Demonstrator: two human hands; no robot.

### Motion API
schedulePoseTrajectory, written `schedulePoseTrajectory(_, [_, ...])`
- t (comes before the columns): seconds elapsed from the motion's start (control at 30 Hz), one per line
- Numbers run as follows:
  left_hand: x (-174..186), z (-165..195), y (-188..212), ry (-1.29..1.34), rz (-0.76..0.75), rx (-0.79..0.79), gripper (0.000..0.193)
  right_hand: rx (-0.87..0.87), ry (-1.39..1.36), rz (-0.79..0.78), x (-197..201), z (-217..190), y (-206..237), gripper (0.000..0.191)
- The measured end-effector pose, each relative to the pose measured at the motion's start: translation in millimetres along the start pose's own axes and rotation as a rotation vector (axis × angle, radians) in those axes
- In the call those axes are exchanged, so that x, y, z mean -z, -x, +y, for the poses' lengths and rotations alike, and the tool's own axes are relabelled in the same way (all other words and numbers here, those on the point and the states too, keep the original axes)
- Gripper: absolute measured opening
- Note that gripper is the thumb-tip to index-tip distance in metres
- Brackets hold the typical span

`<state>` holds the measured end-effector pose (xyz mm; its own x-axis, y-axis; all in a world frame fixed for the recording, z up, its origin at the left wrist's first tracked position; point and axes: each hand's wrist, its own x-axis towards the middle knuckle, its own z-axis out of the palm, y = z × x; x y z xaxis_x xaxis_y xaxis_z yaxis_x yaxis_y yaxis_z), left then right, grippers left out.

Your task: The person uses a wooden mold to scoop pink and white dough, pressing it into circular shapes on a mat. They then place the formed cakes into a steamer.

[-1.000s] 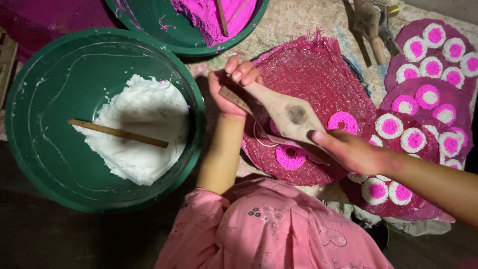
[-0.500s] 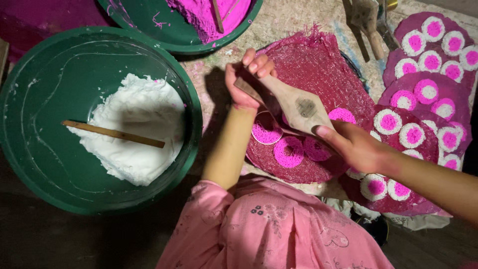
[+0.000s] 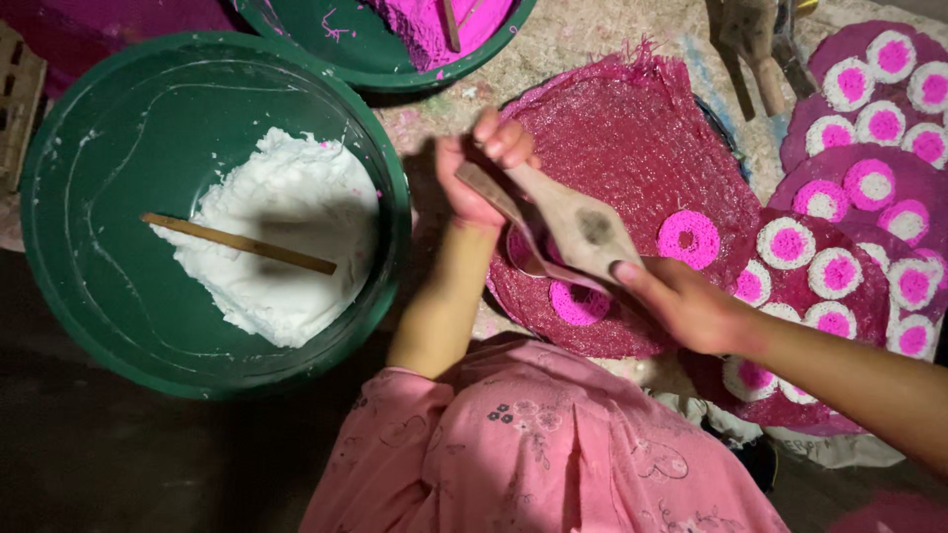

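Note:
My left hand (image 3: 482, 170) grips the narrow end of a wooden paddle-shaped press (image 3: 585, 229) that has a dark spot on its face. My right hand (image 3: 688, 308) holds the wide end. A thin flap hangs under the press. Both hands keep it just above a round red woven mat (image 3: 632, 138). Two bright pink discs lie on that mat, one (image 3: 688, 238) to the right of the press and one (image 3: 578, 303) below it. A pink floral garment (image 3: 533, 444) fills the bottom of the view.
A big green basin (image 3: 59, 197) at left holds white paste (image 3: 286, 237) with a wooden stick (image 3: 237, 244) across it. A second green basin (image 3: 385, 59) with pink paste sits at the top. Purple mats (image 3: 839, 158) with several white-ringed pink discs overlap at right.
My left hand has risen a little with the narrow end of the press, and the flap has opened away from it. My right hand stays on the wide end.

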<state>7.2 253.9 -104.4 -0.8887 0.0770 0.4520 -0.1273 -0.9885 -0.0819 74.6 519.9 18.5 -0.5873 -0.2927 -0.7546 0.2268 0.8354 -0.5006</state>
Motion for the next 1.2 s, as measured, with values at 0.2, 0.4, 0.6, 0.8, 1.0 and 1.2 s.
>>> schedulePoseTrajectory(0.2, [0, -24, 12, -0.821, 0.322, 0.236, 0.04, 0.116, -0.518, -0.018, 32, 85, 38, 0.07])
schedulePoseTrajectory(0.4, [-32, -32, 40, -2.242, -0.058, 0.277, 0.051, 0.511, -0.767, 0.247, -2, 174, 66, 0.089])
schedulePoseTrajectory(0.6, [-47, -48, 38, -2.48, -0.116, 0.386, 0.051, 0.6, -1.065, 0.461, -55, 219, 65, 0.104])
schedulePoseTrajectory(0.8, [-38, -53, 34, -2.452, -0.165, 0.356, 0.018, 0.628, -1.158, 0.505, -63, 216, 79, 0.116])
schedulePoseTrajectory(1.0, [-35, -41, 42, -2.265, 0.001, 0.291, 0.008, 0.654, -1.146, 0.583, -61, 198, 86, 0.115])
schedulePoseTrajectory(1.2, [-37, -43, 48, -2.387, -0.104, 0.172, 0.008, 0.633, -1.163, 0.557, -62, 191, 82, 0.113])
